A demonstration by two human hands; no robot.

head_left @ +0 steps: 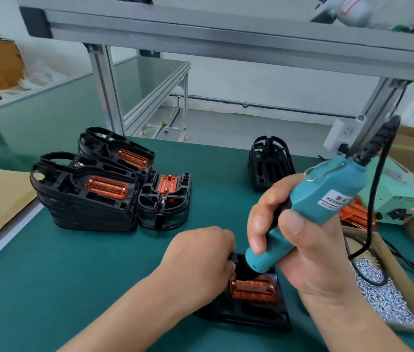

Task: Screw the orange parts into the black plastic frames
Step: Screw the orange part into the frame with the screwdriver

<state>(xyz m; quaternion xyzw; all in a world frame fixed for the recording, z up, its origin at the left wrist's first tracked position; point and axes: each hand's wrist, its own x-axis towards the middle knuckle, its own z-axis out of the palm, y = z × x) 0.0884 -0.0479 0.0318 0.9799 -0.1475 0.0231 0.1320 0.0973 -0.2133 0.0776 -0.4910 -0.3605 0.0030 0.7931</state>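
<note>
Screwdriver (322,196), teal and corded, is gripped in the right hand (310,252), fingers and thumb wrapped round its barrel. Its black tip points down onto the left end of the orange part (254,288). That part sits in the black frame (251,316), which lies flat on the green surface (99,262) near its front edge. The left hand (198,260), fingers curled, holds the frame's far left corner. Stacked frames (86,196) with orange parts fitted stand at rear left. A cardboard box of screws (383,301) lies just right of the right hand.
</note>
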